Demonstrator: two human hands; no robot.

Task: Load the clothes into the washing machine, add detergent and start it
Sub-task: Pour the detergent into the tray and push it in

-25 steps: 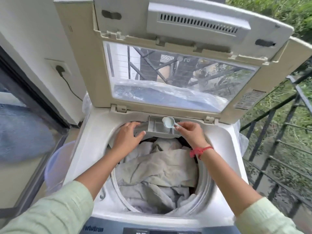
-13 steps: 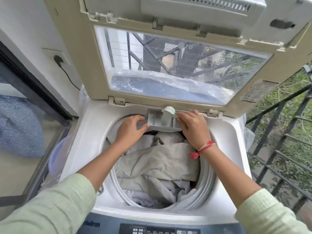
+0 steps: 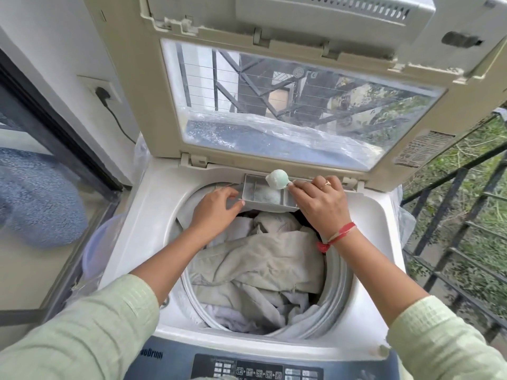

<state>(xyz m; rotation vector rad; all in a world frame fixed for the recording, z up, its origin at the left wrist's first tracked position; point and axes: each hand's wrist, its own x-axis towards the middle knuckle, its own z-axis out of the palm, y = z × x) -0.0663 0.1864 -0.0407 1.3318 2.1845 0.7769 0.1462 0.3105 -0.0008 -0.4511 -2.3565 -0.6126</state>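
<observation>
Washing machine (image 3: 142,229), a white top-loader with its glass-paned lid (image 3: 151,78) raised, at what I take to be the detergent step. At far left a blue nubbly mat (image 3: 35,198) lies beyond a dark door frame (image 3: 55,124). A black plug (image 3: 101,92) sits in the wall socket, and a translucent plastic tub (image 3: 96,242) stands just beside the machine.

My left hand (image 3: 216,209) curls thumb and fingers on the left front corner of the grey plastic detergent drawer (image 3: 248,187), which stands out over the drum's far rim. What looks like pale powder (image 3: 267,197) lies in its middle compartment. My right hand (image 3: 321,204), with a gold ring (image 3: 327,183) and a red thread (image 3: 340,233) at the wrist, pinches the handle of a small pale-green scoop (image 3: 277,179), its bowl tipped over above the drawer's back edge. Beige and white clothes (image 3: 260,264) fill the drum, nearer to me than both hands.

The drawer's long axis runs left to right, with a hand at each end. I judge it must slide straight away from me, toward the hinge, and the left hand looks better placed to push it.

As for writing, the end of a word, "Drum", shows on the dark control panel (image 3: 258,370) at left, beside pictogram buttons I cannot read. A printed label (image 3: 419,149) on the lid's right frame is too small to make out. Black railing (image 3: 438,215) and greenery close the right edge.
</observation>
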